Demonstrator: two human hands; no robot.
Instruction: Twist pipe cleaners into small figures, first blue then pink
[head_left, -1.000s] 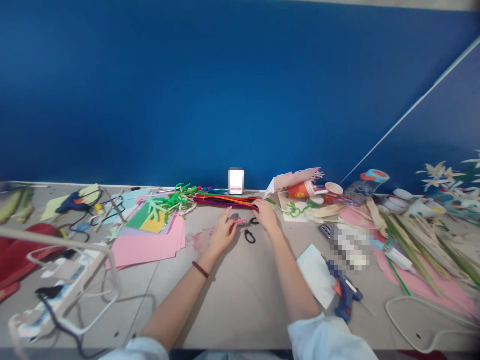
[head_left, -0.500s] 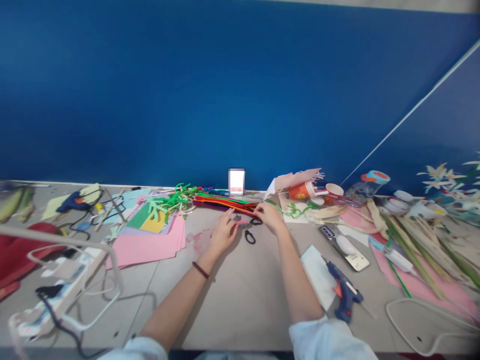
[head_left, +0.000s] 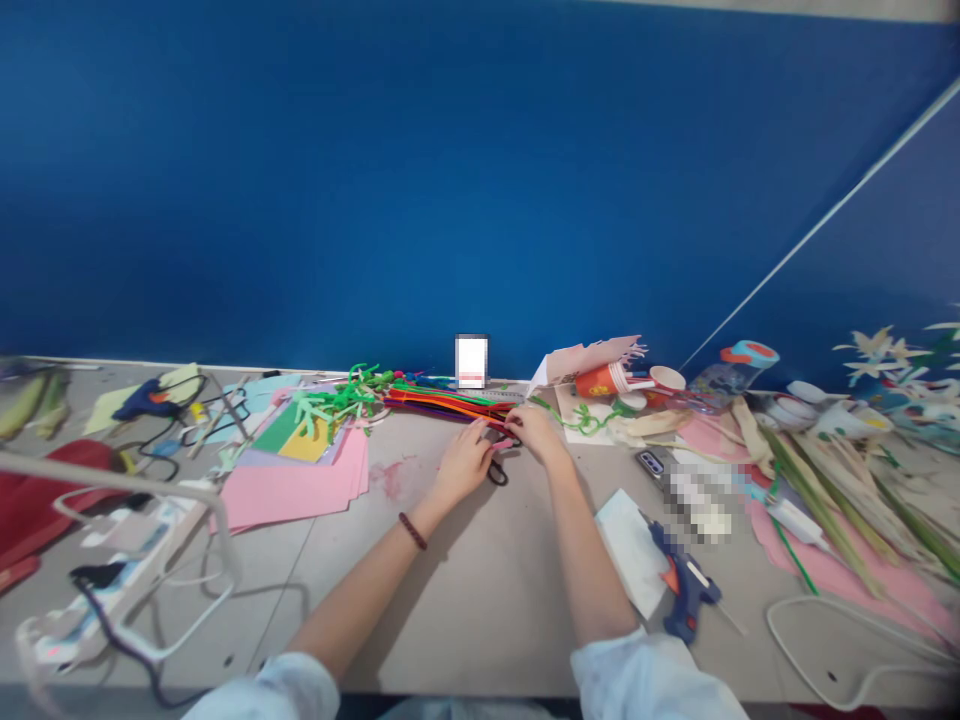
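Several red, orange, green and dark pipe cleaners (head_left: 442, 402) lie in a long bundle across the back of the table. My left hand (head_left: 466, 460) is just in front of the bundle, fingers closed, with a small pink piece (head_left: 502, 444) at its fingertips; its kind is too small to make out. Black-handled scissors (head_left: 497, 474) lie partly hidden beside and beneath this hand. My right hand (head_left: 534, 432) is at the bundle's right end, fingertips bent together close to the pink piece. What it pinches, if anything, cannot be seen.
Pink sheets (head_left: 292, 495) and green pipe-cleaner shapes (head_left: 322, 410) are on the left, near a power strip (head_left: 124, 570). To the right are a glue gun (head_left: 684, 585), a phone (head_left: 651, 463), orange paper cups (head_left: 600, 380) and dried husks (head_left: 825, 480). A blue partition (head_left: 480, 180) stands behind.
My left hand has moved right, closer to my right hand, and now covers more of the scissors. The pink piece has shifted right with it. My right hand has barely moved.
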